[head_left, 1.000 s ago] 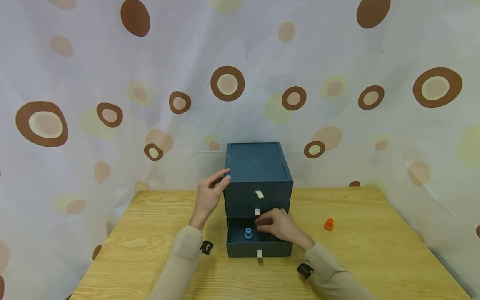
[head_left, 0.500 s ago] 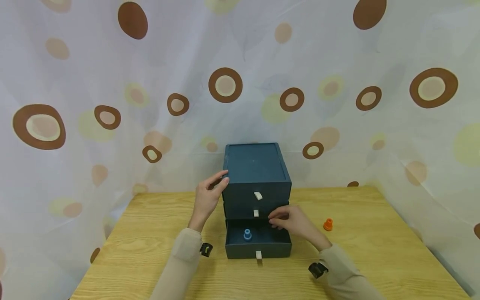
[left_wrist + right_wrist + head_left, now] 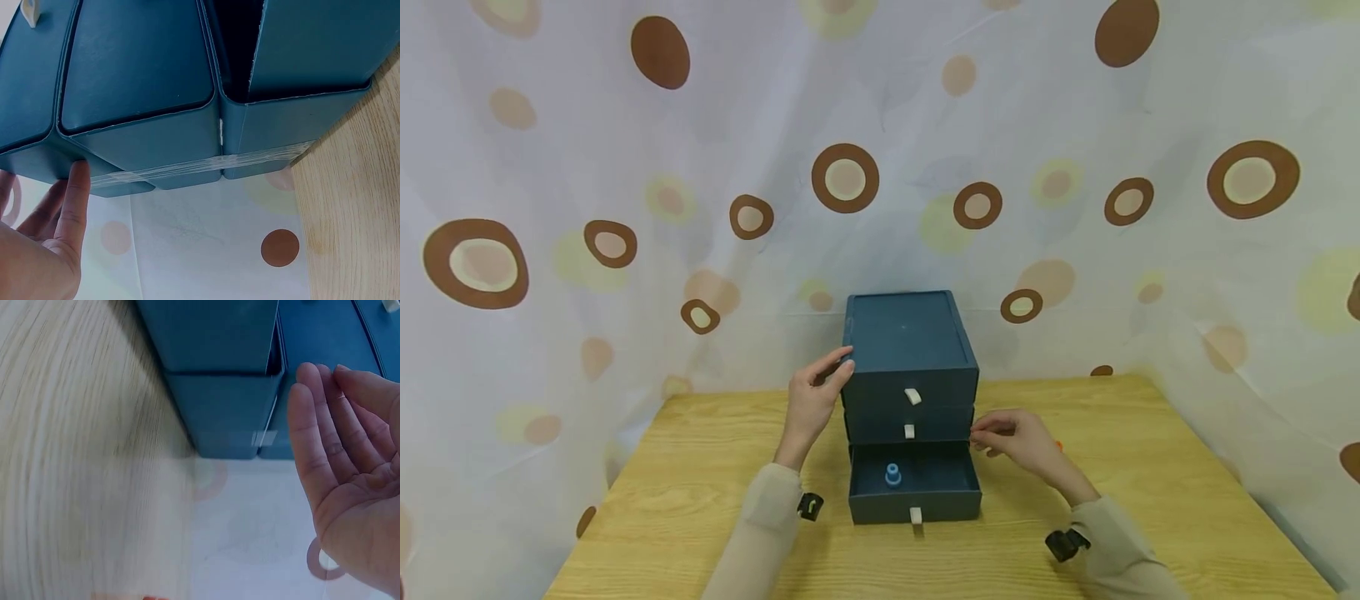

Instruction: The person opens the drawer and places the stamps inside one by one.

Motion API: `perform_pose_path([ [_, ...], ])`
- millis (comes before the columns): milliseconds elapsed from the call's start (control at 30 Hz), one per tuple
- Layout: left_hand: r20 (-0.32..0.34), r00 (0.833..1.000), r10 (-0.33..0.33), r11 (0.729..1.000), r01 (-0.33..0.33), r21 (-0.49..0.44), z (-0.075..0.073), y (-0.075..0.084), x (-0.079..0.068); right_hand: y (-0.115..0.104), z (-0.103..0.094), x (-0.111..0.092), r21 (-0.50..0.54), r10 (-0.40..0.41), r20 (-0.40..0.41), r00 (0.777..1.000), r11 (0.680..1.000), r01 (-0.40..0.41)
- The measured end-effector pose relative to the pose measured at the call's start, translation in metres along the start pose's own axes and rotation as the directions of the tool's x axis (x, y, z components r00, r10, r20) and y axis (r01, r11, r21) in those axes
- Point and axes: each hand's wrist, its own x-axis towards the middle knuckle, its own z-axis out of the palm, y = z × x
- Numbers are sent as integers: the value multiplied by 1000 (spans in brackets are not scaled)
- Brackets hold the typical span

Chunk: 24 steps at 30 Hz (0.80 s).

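Note:
A dark blue desktop drawer unit (image 3: 906, 333) stands on the table, its bottom drawer (image 3: 880, 509) pulled out. Inside that drawer, left of the middle, a small light-blue stepped knob-like piece (image 3: 892, 476) is upright. My left hand (image 3: 811, 408) rests its fingertips on the unit's upper left side; in the left wrist view its fingers (image 3: 75, 206) are nearly straight. Just right of the unit, my right hand (image 3: 1022, 443) holds nothing, its fingers relaxed with the thumb near the fingertips. A small orange piece (image 3: 1059, 446) is mostly hidden behind that hand.
Both upper drawers (image 3: 880, 392) are closed, each with a white pull tab. Clear tape (image 3: 187, 167) runs along the unit's side. The wooden table (image 3: 700, 500) extends on both sides, and a patterned sheet (image 3: 910, 108) hangs behind.
My right hand has moved right, from over the open drawer to beside the unit, and now covers most of the orange piece. My left hand stays at the unit; the light-blue piece remains in the drawer.

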Motion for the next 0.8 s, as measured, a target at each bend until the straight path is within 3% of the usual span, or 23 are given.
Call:
perform_pose_path([
  [67, -9, 1000, 11, 1000, -11, -2, 0, -10, 3, 3, -4, -2, 4, 7, -8, 1000, 1000, -7],
  [333, -29, 998, 57, 998, -57, 5, 0, -11, 3, 10, -20, -12, 6, 58, -79, 995, 998, -58],
  [567, -31, 998, 56, 998, -56, 11, 1, -11, 1, 14, -37, -22, 11, 136, -209, 968, 990, -137],
  [800, -35, 998, 44, 999, -44, -11, 1, -11, 1, 28, -58, -33, 41, 159, -269, 950, 987, -154],
])
